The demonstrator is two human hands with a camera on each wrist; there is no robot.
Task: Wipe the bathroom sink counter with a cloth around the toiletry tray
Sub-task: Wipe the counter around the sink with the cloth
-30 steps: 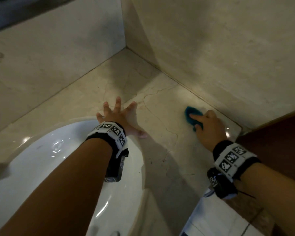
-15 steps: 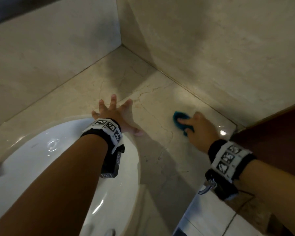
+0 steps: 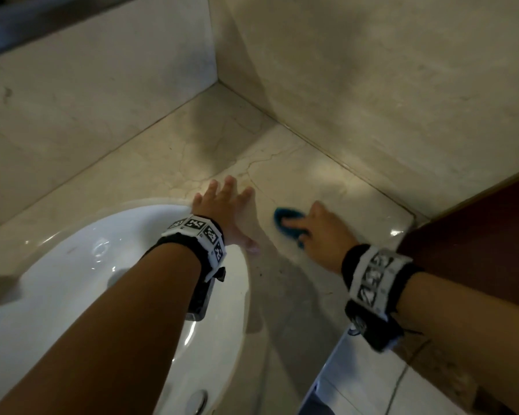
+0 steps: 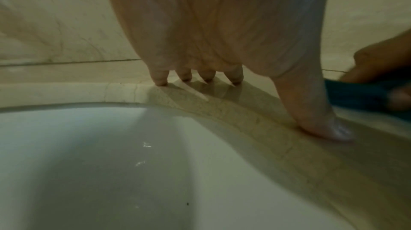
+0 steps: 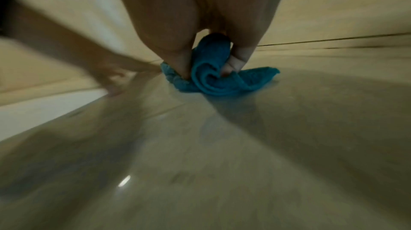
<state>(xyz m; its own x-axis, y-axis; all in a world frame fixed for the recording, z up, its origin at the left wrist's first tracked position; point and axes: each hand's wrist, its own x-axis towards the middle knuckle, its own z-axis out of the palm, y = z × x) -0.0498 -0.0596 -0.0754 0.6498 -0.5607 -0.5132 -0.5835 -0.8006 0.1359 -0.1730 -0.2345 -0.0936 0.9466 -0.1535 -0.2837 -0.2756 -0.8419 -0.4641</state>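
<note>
A small teal cloth [image 3: 288, 227] lies bunched on the beige marble counter [image 3: 327, 181], right of the sink. My right hand [image 3: 309, 226] grips it and presses it onto the stone; in the right wrist view the cloth [image 5: 213, 77] is rolled between thumb and fingers [image 5: 238, 59]. My left hand [image 3: 222, 205] rests flat on the counter at the sink's rim, fingers spread and straight; the left wrist view shows its fingertips [image 4: 200, 79] and thumb on the stone, with the cloth [image 4: 360, 96] just to its right. No toiletry tray is in view.
A white oval sink basin [image 3: 72, 280] fills the lower left, its drain [image 3: 197, 402] at the bottom. Marble walls [image 3: 372, 85] meet in a corner behind the counter. A dark brown panel [image 3: 477, 235] stands at the right, and pale floor tiles [image 3: 357, 384] lie below the counter edge.
My right hand has slid the teal cloth leftward across the counter, from near the right wall toward my left hand. The left hand has stayed planted by the sink rim.
</note>
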